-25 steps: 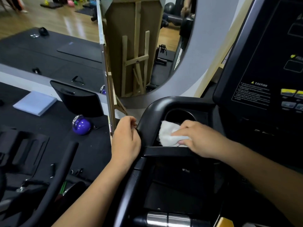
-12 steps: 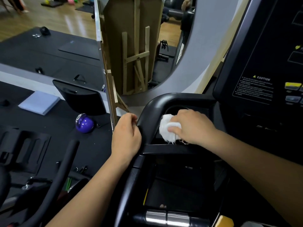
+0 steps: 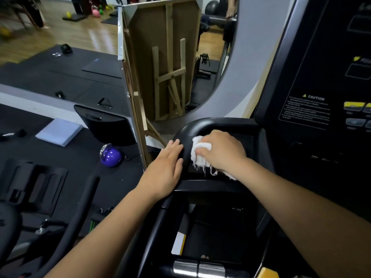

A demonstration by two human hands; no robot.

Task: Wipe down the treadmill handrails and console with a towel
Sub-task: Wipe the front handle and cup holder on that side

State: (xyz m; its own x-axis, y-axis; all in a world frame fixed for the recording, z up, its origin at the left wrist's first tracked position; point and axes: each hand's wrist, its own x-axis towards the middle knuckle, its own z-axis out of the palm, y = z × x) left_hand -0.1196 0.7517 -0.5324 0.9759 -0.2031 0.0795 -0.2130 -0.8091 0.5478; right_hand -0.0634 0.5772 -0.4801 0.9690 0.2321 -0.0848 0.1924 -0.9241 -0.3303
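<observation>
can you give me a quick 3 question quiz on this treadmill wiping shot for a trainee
1. True or false: the left hand grips the towel.
2. Which hand presses the towel onto the black handrail? A) left B) right C) both
3. Fill in: on the floor mat beside the treadmill lies a purple ____.

Key
1. False: the left hand lies flat on the handrail, fingers straight, with no cloth in it.
2. B: the right hand holds the towel bunched against the inner curve of the rail.
3. Ball, near the foot of the wooden frame.
</observation>
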